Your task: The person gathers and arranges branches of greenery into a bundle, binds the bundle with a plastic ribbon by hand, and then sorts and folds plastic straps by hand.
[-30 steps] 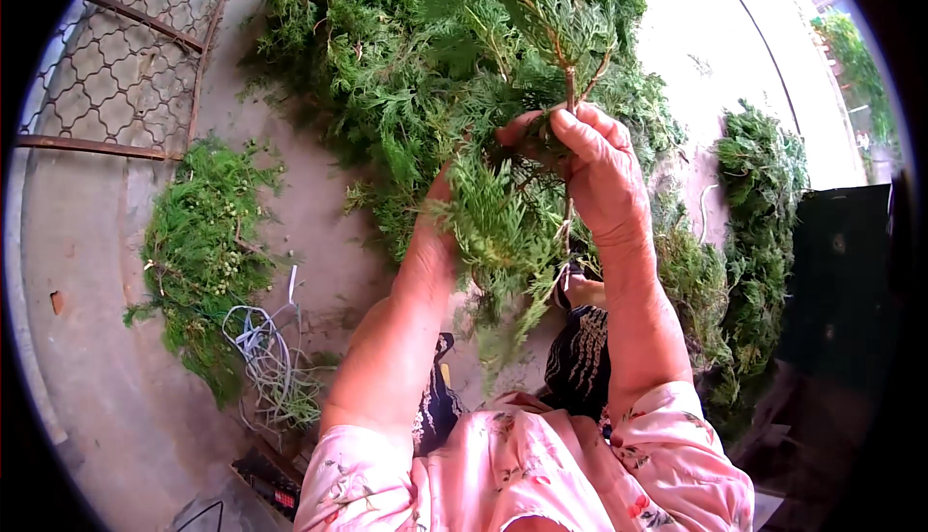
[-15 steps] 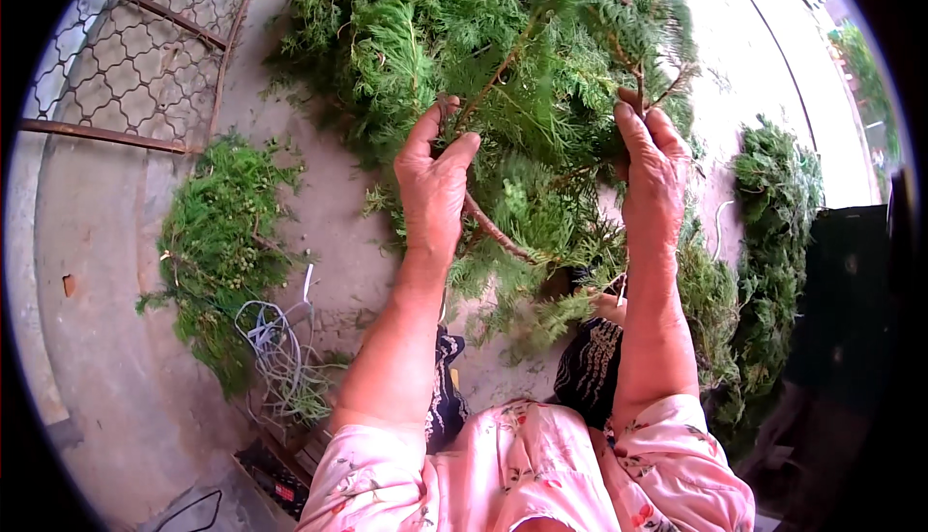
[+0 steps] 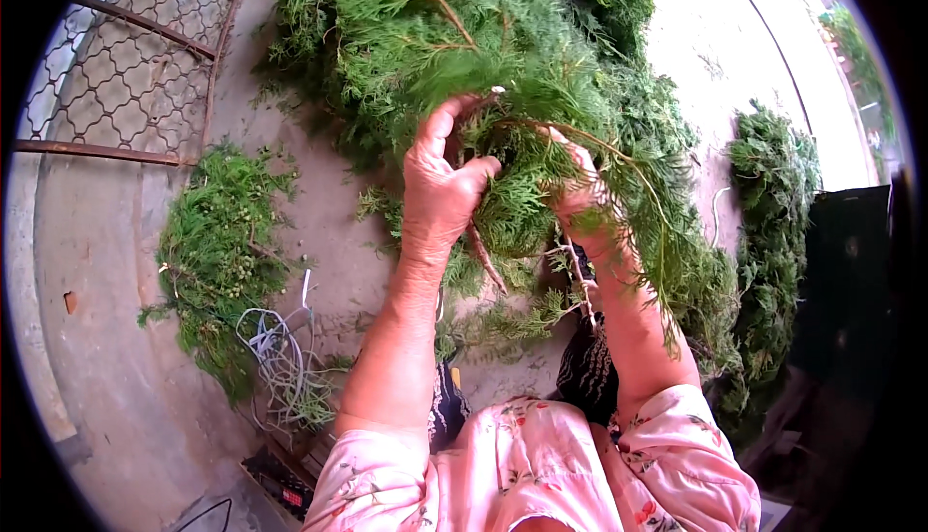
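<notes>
My left hand (image 3: pixel 443 179) curls its thumb and fingers around leafy evergreen branches (image 3: pixel 517 199). A bare brown stem (image 3: pixel 486 259) sticks out below it, and a pale cut end shows by its fingertips. My right hand (image 3: pixel 583 194), slightly blurred, is closed on an evergreen branch close to the left hand. A curved sprig (image 3: pixel 660 223) arches over my right hand and droops across the forearm, hiding part of the fingers. Beyond both hands lies a large heap of green cuttings (image 3: pixel 387 58).
A smaller pile of cuttings (image 3: pixel 222 252) lies on the floor at left, beside a tangle of pale string (image 3: pixel 275 344). More greenery (image 3: pixel 773 174) is heaped at right next to a dark panel (image 3: pixel 851 261). A rusty metal grille (image 3: pixel 145 78) stands far left.
My right hand has moved left and down, close to my left hand, bringing its branch along. The sprig now bends over the right forearm. My left hand has shifted slightly right.
</notes>
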Motion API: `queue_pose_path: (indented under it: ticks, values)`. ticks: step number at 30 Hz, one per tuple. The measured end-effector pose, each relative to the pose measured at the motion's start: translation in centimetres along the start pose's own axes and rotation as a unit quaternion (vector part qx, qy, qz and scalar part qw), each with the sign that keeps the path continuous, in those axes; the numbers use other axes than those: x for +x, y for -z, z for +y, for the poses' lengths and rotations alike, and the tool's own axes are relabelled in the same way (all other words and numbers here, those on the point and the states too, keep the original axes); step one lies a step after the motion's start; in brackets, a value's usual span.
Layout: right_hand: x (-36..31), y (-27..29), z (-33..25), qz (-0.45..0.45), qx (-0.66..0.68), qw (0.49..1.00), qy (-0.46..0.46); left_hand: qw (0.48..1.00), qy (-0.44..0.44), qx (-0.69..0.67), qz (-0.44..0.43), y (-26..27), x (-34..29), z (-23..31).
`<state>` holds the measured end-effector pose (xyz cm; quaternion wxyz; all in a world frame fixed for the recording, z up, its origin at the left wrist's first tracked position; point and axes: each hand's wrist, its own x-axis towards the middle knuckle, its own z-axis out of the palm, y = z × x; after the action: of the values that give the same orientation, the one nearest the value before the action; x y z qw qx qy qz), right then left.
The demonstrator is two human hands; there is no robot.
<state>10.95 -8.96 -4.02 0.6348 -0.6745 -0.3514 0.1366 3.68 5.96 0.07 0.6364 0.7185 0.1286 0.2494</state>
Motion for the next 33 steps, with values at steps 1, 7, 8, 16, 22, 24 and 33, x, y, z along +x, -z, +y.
queue_pose_path:
  ticks: [1,7,8,16,22,24,33]
  values:
    - [-0.8,-0.9,1.1,0.022,0.232,0.97,-0.062,0.999,0.021,0.05,0.004,0.2,-0.1,-0.3]
    - [0.5,0.8,-0.6,0.063,0.482,0.857,-0.17,0.999,-0.025,-0.038,-0.012,0.1,-0.1,1.1]
    - [0.3,1.0,-0.1,0.086,0.466,0.861,-0.184,0.988,0.006,-0.152,-0.002,0.2,-0.2,1.5]
    - [-0.3,3.5,4.3,0.304,0.378,0.838,-0.253,0.984,-0.127,-0.069,0.108,0.0,-0.3,2.6]
    - [0.0,4.4,3.2,0.141,-0.032,0.985,-0.093,0.981,-0.171,0.062,-0.061,-0.7,-2.1,2.1]
    - [0.6,4.1,2.5,0.189,0.315,0.916,-0.161,0.954,-0.211,0.148,-0.156,-1.4,-2.5,1.7]
    - [1.2,5.0,3.1,0.259,0.399,0.872,-0.116,0.91,-0.248,0.252,-0.218,-3.7,-4.0,1.1]
